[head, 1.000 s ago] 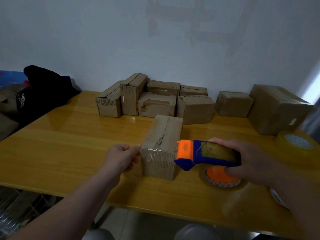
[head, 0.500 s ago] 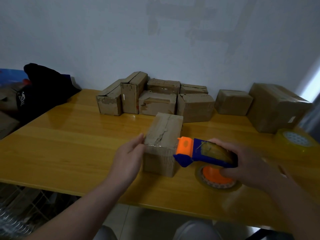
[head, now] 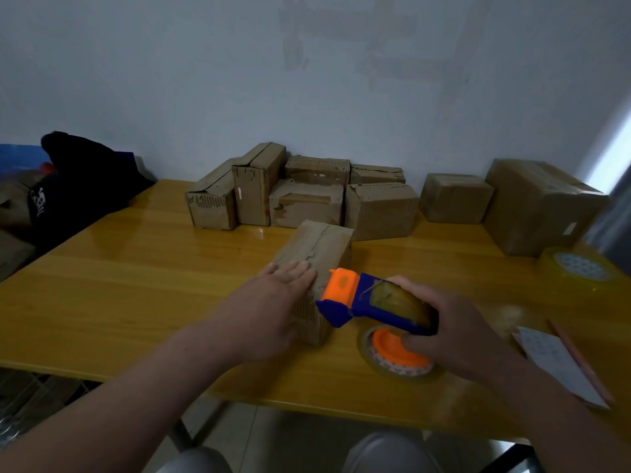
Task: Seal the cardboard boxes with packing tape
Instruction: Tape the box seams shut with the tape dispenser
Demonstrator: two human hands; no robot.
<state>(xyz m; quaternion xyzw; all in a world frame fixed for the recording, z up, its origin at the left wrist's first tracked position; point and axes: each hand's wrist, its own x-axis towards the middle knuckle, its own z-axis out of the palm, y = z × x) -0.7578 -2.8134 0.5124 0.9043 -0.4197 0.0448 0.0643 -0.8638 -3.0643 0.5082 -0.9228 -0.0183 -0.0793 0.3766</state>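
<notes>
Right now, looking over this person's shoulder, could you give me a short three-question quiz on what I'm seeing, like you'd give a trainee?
1. True or false: the left hand rests with straight fingers on the nearest brown cardboard box.
2. What does the right hand grip? A) a pair of scissors B) the blue and orange plastic tape dispenser C) a marker pen
3. Fill in: the roll of clear tape stands on the yellow wooden table on the person's ____ side.

Key: 1 true; 2 B; 3 right.
</notes>
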